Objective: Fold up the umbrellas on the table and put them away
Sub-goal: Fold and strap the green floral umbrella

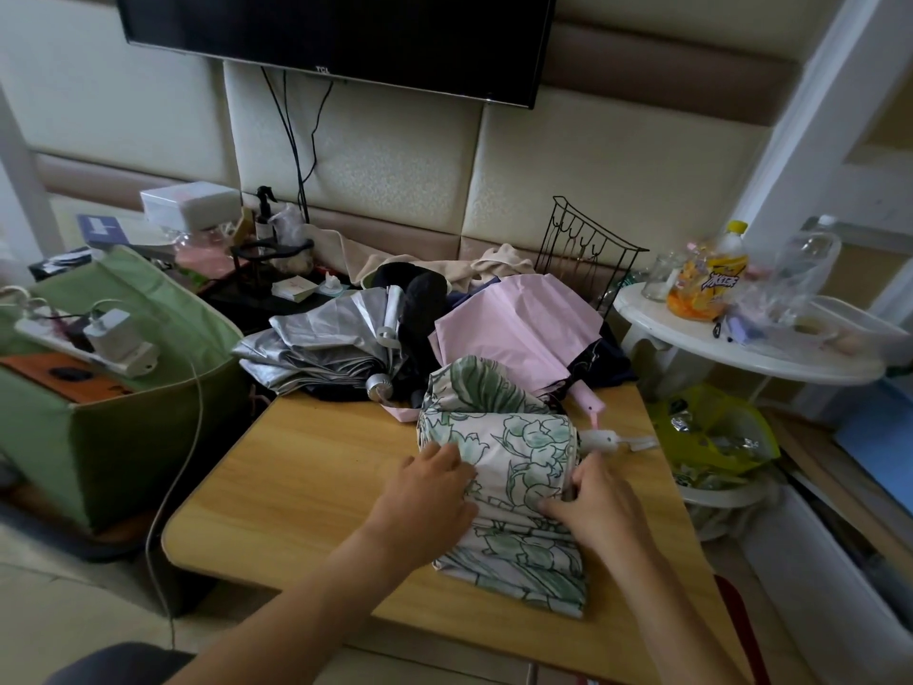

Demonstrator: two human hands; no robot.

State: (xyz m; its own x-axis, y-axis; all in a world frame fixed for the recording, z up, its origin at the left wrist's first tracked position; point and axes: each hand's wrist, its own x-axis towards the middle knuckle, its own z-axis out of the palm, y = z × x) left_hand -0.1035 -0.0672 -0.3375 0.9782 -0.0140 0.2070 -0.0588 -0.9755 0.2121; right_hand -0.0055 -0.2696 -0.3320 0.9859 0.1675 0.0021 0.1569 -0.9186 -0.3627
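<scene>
The floral umbrella (514,482) lies near the front right of the tabletop (296,467), its canopy gathered into loose pleats and its white handle (605,440) pointing right. The left hand (425,506) lies flat on the left side of the fabric, fingers straight, pressing it down. The right hand (595,496) curls round the pleats at the handle end, thumb tucked against the cloth, so it is grasping the canopy. Behind, the silver umbrella (321,348) and the pink umbrella (518,323) sit collapsed but unwrapped, touching each other's heap, with dark cloth between them. The likely trouble is the pleats: they look uneven, and if the right hand rolls while the left eases its pressure, the fabric could spring loose or bunch, leaving the strap too short to close. The umbrella also lies near the tabletop's right edge; a hard roll that way might push the handle over. The pink umbrella's handle (590,402) sits just beside the floral canopy and could snag.
</scene>
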